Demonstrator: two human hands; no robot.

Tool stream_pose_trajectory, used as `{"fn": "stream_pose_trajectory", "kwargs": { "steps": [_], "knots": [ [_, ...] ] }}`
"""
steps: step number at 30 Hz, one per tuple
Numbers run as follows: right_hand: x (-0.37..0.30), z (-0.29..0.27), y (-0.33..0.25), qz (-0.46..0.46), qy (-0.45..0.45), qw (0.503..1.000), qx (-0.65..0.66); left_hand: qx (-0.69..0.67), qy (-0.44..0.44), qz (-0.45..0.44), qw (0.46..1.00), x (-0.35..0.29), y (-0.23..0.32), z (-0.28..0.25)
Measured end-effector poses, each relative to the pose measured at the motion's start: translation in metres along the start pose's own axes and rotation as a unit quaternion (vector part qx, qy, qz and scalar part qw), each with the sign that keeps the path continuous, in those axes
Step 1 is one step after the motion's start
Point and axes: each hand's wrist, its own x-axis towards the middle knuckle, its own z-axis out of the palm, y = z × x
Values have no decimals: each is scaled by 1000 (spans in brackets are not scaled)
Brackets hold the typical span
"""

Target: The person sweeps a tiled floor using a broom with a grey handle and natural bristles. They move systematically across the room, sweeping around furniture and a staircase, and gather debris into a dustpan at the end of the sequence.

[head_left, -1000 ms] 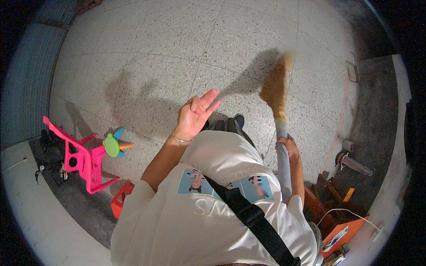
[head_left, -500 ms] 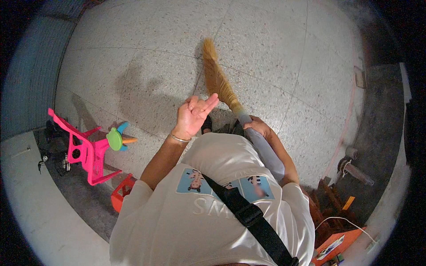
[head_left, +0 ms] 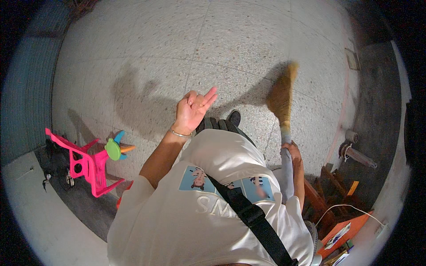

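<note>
Right hand (head_left: 292,150): wrapped around the grey handle (head_left: 286,170) of a straw broom (head_left: 281,95), just behind the bound neck. The broom is at the person's right side. Its handle runs back along the right forearm to the white shirt (head_left: 213,177); its yellow-brown bristle head points forward over the terrazzo floor (head_left: 177,75). The bristle tip is blurred, and floor contact cannot be confirmed.

Left hand (head_left: 193,111): empty, raised in front of the body, palm up, two fingers extended and the others curled. It gives the broom no support.

Possible faults and causes:

1. Twisting of the bristle head. Probable cause: a single-hand hold; if the fingers loosen, the handle may roll in the palm.

2. Striking the foot. The dark shoe (head_left: 234,117) stands to the left of the bristle head; a low, short stroke toward the left could run into it.

3. Snagging at the right. A wide or backward stroke could catch the white cord (head_left: 346,205) or knock the wooden furniture (head_left: 326,195) near the handle end.

4. Collision at the left. An overlong stroke could hit the pink plastic chair (head_left: 92,168).

5. Handle catching. The rear end lies close to the shirt and could bind in loose cloth.
</note>
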Motion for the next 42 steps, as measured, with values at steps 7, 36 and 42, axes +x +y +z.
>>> {"fn": "stream_pose_trajectory", "kwargs": {
  "steps": [7, 36, 42],
  "knots": [
    [-16, 13, -60, 50, 67, 996, 43, -14, 0, -5, 1000, 12, -3, -2],
    [190, 318, -303, 43, -198, 975, -88, -104, 43, 74, 991, 130, 254, -79],
    [146, 260, -283, 66, -26, 996, -48, -114, 16, 37, 993, 160, 263, -77]
  ]
}}
